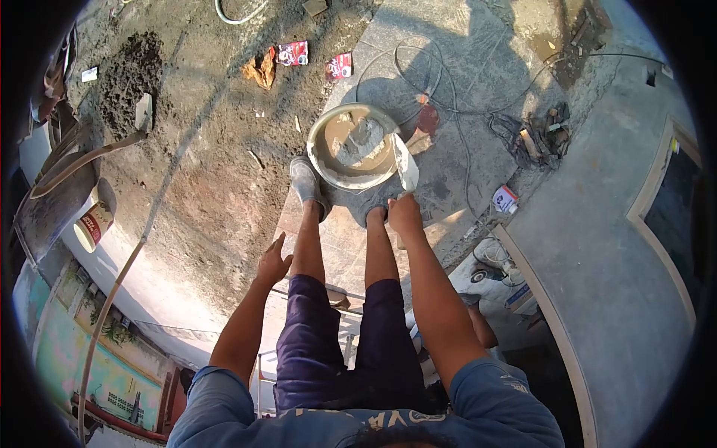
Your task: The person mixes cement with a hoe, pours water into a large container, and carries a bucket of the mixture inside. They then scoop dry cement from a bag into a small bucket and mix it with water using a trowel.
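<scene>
My right hand [405, 216] is closed around the handle of a trowel [405, 166], whose pale blade points away from me at the right rim of a round bucket [314, 158]. Inside the bucket, wet grey-brown mortar [358, 143] surrounds a paler lump. My left hand [273, 263] hangs beside my left shin with its fingers apart and nothing in it. The bucket stands on the ground just in front of my feet, nearest to the shoe [305, 181] on my left foot.
A cable [457, 112] loops behind and right of the bucket. Red packets [293, 53] lie farther off. At left are a shovel [63, 196] and a tub [95, 225]. A grey wall [575, 216] with a framed opening runs along the right. Part of another person [482, 327] shows below my right arm.
</scene>
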### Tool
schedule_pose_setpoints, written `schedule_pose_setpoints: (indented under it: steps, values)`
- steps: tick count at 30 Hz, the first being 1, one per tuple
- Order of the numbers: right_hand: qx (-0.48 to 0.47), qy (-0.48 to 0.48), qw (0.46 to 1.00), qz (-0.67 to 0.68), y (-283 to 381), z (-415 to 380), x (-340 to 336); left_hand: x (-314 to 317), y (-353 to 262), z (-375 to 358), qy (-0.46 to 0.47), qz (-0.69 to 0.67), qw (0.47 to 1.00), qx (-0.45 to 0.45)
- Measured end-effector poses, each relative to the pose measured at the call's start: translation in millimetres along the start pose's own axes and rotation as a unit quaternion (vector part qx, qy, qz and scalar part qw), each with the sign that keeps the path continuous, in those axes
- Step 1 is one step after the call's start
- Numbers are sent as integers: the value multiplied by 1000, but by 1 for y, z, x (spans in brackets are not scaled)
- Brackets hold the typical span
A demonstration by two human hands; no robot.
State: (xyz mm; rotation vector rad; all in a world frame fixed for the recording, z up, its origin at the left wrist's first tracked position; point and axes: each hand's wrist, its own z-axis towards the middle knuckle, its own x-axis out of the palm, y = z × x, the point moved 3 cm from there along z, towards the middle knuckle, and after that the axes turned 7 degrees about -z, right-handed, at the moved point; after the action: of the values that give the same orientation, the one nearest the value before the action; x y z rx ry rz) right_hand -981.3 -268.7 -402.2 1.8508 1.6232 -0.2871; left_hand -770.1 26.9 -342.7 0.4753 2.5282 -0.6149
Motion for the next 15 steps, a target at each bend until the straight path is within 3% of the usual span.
schedule_pose_setpoints:
  steps: [4, 6, 9, 13, 14, 15]
  values:
    - [-31, -2, 1000, 1, 26, -6, 2, 3, -11, -5, -14, -29, 999, -5]
    - [-6, 48, 999, -10, 36, -17, -3, 5, -14, -8, -18, -48, 999, -17]
    - [-26, 96, 995, -13, 19, -26, -1, 11, -10, -15, -27, -83, 996, -23]
    - [-19, 74, 997, -27, 5, -14, 14, 18, -3, -28, -47, -119, 992, -18]
    - [-218, 142, 932, -253, 13, -7, 22, 19, -4, -31, -42, -131, 990, -37]
    - [-396, 199, 774, -452, 16, -5, 33, 21, -6, -34, -41, -133, 989, -41]
